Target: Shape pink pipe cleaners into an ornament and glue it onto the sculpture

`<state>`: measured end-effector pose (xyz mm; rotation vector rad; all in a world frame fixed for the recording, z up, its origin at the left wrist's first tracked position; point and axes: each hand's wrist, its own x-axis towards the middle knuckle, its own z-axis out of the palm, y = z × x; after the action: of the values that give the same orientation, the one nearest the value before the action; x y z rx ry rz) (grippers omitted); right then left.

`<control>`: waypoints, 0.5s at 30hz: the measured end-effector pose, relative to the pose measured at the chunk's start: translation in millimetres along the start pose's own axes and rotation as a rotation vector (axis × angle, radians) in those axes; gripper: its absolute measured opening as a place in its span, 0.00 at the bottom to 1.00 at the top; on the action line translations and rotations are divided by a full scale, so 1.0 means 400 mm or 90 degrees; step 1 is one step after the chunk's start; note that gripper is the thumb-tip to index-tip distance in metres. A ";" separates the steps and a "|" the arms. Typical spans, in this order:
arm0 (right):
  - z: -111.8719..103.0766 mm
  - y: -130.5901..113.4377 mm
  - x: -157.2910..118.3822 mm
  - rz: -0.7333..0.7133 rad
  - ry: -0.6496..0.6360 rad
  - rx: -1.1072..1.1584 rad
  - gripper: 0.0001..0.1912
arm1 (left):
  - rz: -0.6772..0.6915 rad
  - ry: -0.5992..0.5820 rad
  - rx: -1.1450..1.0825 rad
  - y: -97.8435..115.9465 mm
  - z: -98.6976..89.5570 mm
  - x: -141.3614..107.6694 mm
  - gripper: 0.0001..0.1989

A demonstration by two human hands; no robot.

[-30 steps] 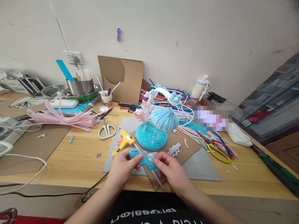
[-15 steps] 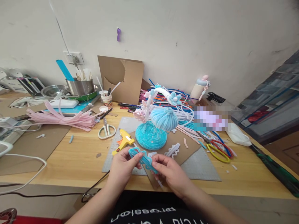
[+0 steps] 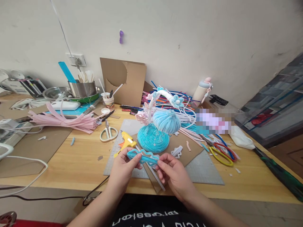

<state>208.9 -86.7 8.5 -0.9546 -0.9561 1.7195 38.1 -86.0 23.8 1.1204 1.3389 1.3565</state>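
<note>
A blue leaf shape bent from pipe cleaners (image 3: 145, 158), with a wavy pale edge, is stretched between my hands above the front of the table. My left hand (image 3: 125, 165) pinches its left end between thumb and fingers. At its right tip, my right hand (image 3: 171, 170) grips with thumb and forefinger. Just beyond stands a small pipe-cleaner lamp with a turquoise coiled base (image 3: 153, 138), a white flowered arm and a light-blue pleated shade (image 3: 167, 121). A white wavy pipe-cleaner piece (image 3: 177, 152) lies right of my hands. A yellow glue gun (image 3: 126, 142) rests behind my left hand.
White-handled scissors (image 3: 108, 134) and a pink pipe-cleaner bundle (image 3: 63, 119) lie to the left. Yellow-and-red-handled pliers (image 3: 222, 154) are at right, near many coloured pipe cleaners. A grey cutting mat (image 3: 203, 168) and cardboard (image 3: 189, 154) lie underneath. Cardboard sheets (image 3: 134, 82) lean on the wall.
The blue leaf shape has turned from slanting down to the right to nearly level, and my right hand has shifted to its tip. The glue gun and lamp stay put.
</note>
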 end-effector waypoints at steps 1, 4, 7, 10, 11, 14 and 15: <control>-0.001 -0.001 -0.001 -0.013 0.012 -0.035 0.11 | 0.076 0.038 0.065 0.005 -0.001 -0.003 0.10; -0.003 -0.011 -0.013 -0.101 0.039 -0.200 0.09 | 0.356 0.063 0.317 0.038 -0.003 -0.017 0.14; -0.001 -0.027 -0.033 -0.251 0.003 -0.347 0.02 | 0.486 -0.141 0.442 0.077 0.001 -0.033 0.07; -0.001 -0.039 -0.050 -0.372 -0.061 -0.384 0.07 | 0.545 -0.168 0.421 0.096 0.006 -0.043 0.07; -0.001 -0.043 -0.054 -0.394 -0.077 -0.376 0.10 | 0.562 -0.162 0.407 0.098 0.006 -0.045 0.07; -0.003 -0.052 -0.059 -0.439 -0.099 -0.370 0.13 | 0.589 -0.156 0.380 0.097 0.003 -0.051 0.08; -0.003 -0.056 -0.060 -0.460 -0.105 -0.386 0.14 | 0.588 -0.159 0.380 0.097 0.002 -0.052 0.08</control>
<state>224.3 -102.9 32.5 -0.6942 -1.7352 0.9106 42.7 -106.9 62.2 2.4336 1.0843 1.3591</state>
